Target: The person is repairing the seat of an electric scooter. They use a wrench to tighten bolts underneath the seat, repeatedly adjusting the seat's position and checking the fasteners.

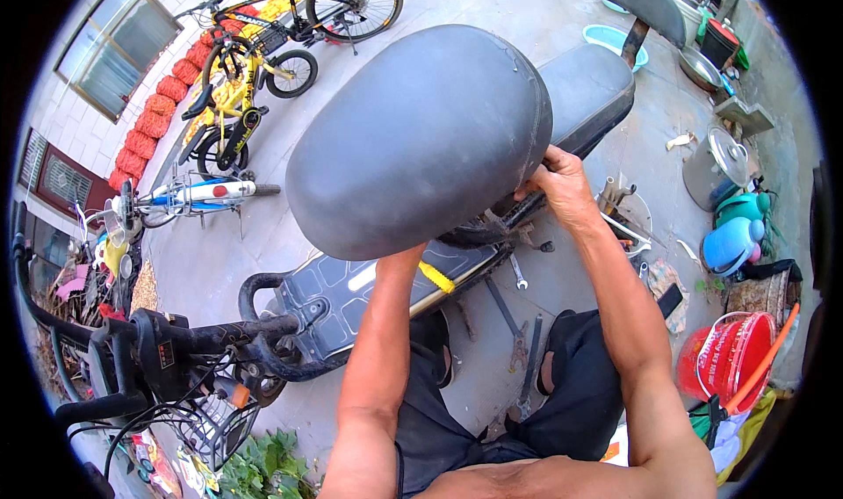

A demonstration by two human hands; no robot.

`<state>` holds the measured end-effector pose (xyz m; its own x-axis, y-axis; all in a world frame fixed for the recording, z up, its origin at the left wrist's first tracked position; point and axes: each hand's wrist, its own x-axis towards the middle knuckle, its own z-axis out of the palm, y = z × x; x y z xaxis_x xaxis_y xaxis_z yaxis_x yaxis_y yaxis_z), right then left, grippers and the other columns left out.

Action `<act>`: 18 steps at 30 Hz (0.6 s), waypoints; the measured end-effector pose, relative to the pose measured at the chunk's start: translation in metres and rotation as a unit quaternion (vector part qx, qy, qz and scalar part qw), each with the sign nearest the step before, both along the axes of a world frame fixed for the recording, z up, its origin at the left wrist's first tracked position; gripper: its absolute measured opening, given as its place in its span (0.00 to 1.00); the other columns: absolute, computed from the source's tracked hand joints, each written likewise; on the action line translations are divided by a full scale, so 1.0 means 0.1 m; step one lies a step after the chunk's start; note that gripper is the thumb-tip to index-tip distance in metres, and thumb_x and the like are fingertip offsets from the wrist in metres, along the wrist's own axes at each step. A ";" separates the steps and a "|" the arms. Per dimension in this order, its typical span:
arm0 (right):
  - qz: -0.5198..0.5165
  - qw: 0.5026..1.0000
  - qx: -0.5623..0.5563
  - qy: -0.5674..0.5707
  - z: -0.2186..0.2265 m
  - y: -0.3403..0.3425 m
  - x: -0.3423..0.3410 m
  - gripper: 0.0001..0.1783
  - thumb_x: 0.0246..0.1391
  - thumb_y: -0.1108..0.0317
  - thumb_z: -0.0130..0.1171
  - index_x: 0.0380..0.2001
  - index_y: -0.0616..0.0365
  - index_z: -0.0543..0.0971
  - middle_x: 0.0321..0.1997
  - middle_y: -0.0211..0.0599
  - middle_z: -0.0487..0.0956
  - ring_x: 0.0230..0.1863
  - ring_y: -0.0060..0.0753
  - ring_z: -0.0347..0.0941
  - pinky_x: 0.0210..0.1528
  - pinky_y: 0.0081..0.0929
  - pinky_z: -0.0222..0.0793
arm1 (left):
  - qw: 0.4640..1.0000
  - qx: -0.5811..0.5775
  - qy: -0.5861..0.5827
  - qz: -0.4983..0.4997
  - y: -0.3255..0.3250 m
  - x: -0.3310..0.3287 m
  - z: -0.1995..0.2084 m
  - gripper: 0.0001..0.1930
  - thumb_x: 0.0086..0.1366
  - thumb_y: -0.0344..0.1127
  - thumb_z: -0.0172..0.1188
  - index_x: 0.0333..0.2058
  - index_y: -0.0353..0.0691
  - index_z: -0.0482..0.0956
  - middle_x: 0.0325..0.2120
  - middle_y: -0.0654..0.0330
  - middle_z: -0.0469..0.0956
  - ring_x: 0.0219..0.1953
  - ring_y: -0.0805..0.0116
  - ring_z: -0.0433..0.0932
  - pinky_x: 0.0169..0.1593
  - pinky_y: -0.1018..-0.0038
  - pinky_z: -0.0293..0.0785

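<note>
Raised grey seat lies left of right-hand fingers.

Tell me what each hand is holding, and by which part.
The right hand grips the raised grey padded scooter seat at its lower rear edge. The left hand is hidden behind that seat, so its hold cannot be told.

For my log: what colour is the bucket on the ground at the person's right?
Red bucket, with a pale wire handle; the head view shows it clearly.
</note>
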<state>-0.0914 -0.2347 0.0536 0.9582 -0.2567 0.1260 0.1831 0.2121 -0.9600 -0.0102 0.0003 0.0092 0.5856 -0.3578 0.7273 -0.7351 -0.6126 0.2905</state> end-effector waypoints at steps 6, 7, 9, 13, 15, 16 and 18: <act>0.006 0.999 0.004 -0.042 -0.02 -0.11 -0.03 0.08 0.56 0.71 0.54 0.37 0.63 0.77 0.27 0.34 0.78 0.27 0.24 0.75 0.30 0.20 0.74 | 1.000 0.004 0.007 0.004 0.04 -0.01 -0.01 0.18 0.58 0.37 0.58 0.46 0.39 0.74 0.43 0.51 0.74 0.48 0.51 0.70 0.51 0.57 0.62; 0.010 0.999 0.009 -0.046 -0.03 -0.11 -0.02 0.08 0.56 0.71 0.54 0.37 0.63 0.77 0.27 0.34 0.78 0.27 0.23 0.75 0.31 0.20 0.74 | 1.000 0.003 0.007 0.006 0.04 -0.02 -0.02 0.18 0.58 0.37 0.58 0.47 0.39 0.74 0.43 0.51 0.74 0.48 0.51 0.70 0.51 0.57 0.62; 0.010 0.999 0.017 -0.046 -0.02 -0.12 -0.03 0.09 0.56 0.70 0.55 0.37 0.63 0.77 0.27 0.34 0.78 0.26 0.23 0.75 0.31 0.20 0.74 | 1.000 0.006 0.009 0.004 0.02 -0.02 -0.01 0.18 0.58 0.38 0.58 0.47 0.39 0.74 0.44 0.51 0.74 0.48 0.51 0.70 0.51 0.57 0.62; 0.003 0.999 0.015 -0.037 -0.02 -0.10 0.01 0.09 0.56 0.69 0.55 0.38 0.62 0.77 0.28 0.34 0.78 0.26 0.23 0.75 0.31 0.20 0.74 | 1.000 0.007 0.008 0.003 0.01 -0.02 -0.01 0.18 0.58 0.38 0.58 0.47 0.40 0.73 0.44 0.51 0.74 0.48 0.51 0.70 0.51 0.57 0.62; 0.003 0.999 0.008 -0.040 -0.03 -0.11 0.03 0.09 0.56 0.69 0.55 0.38 0.62 0.77 0.28 0.34 0.78 0.27 0.24 0.75 0.31 0.20 0.74 | 1.000 0.008 0.009 0.002 0.01 -0.02 -0.01 0.18 0.58 0.38 0.58 0.47 0.40 0.73 0.44 0.51 0.74 0.48 0.51 0.70 0.51 0.57 0.62; 0.005 0.999 0.002 -0.042 -0.04 -0.12 0.04 0.09 0.56 0.69 0.55 0.38 0.62 0.77 0.28 0.34 0.78 0.27 0.24 0.75 0.31 0.20 0.74 | 1.000 0.009 0.010 0.003 0.02 -0.02 -0.01 0.18 0.58 0.38 0.58 0.47 0.40 0.73 0.44 0.51 0.74 0.49 0.51 0.70 0.52 0.57 0.62; 0.009 0.999 -0.006 -0.044 -0.04 -0.13 0.06 0.10 0.56 0.69 0.55 0.39 0.62 0.77 0.29 0.34 0.78 0.27 0.24 0.75 0.31 0.21 0.74 | 1.000 0.010 0.009 0.003 0.02 -0.02 -0.01 0.19 0.58 0.38 0.58 0.47 0.40 0.73 0.44 0.51 0.73 0.49 0.51 0.69 0.52 0.57 0.62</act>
<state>-0.0856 -0.2479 0.0494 0.9478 -0.2366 0.2135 0.2633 0.2040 -0.9429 -0.0121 0.0026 0.0087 0.6010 -0.3686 0.7092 -0.7263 -0.6223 0.2921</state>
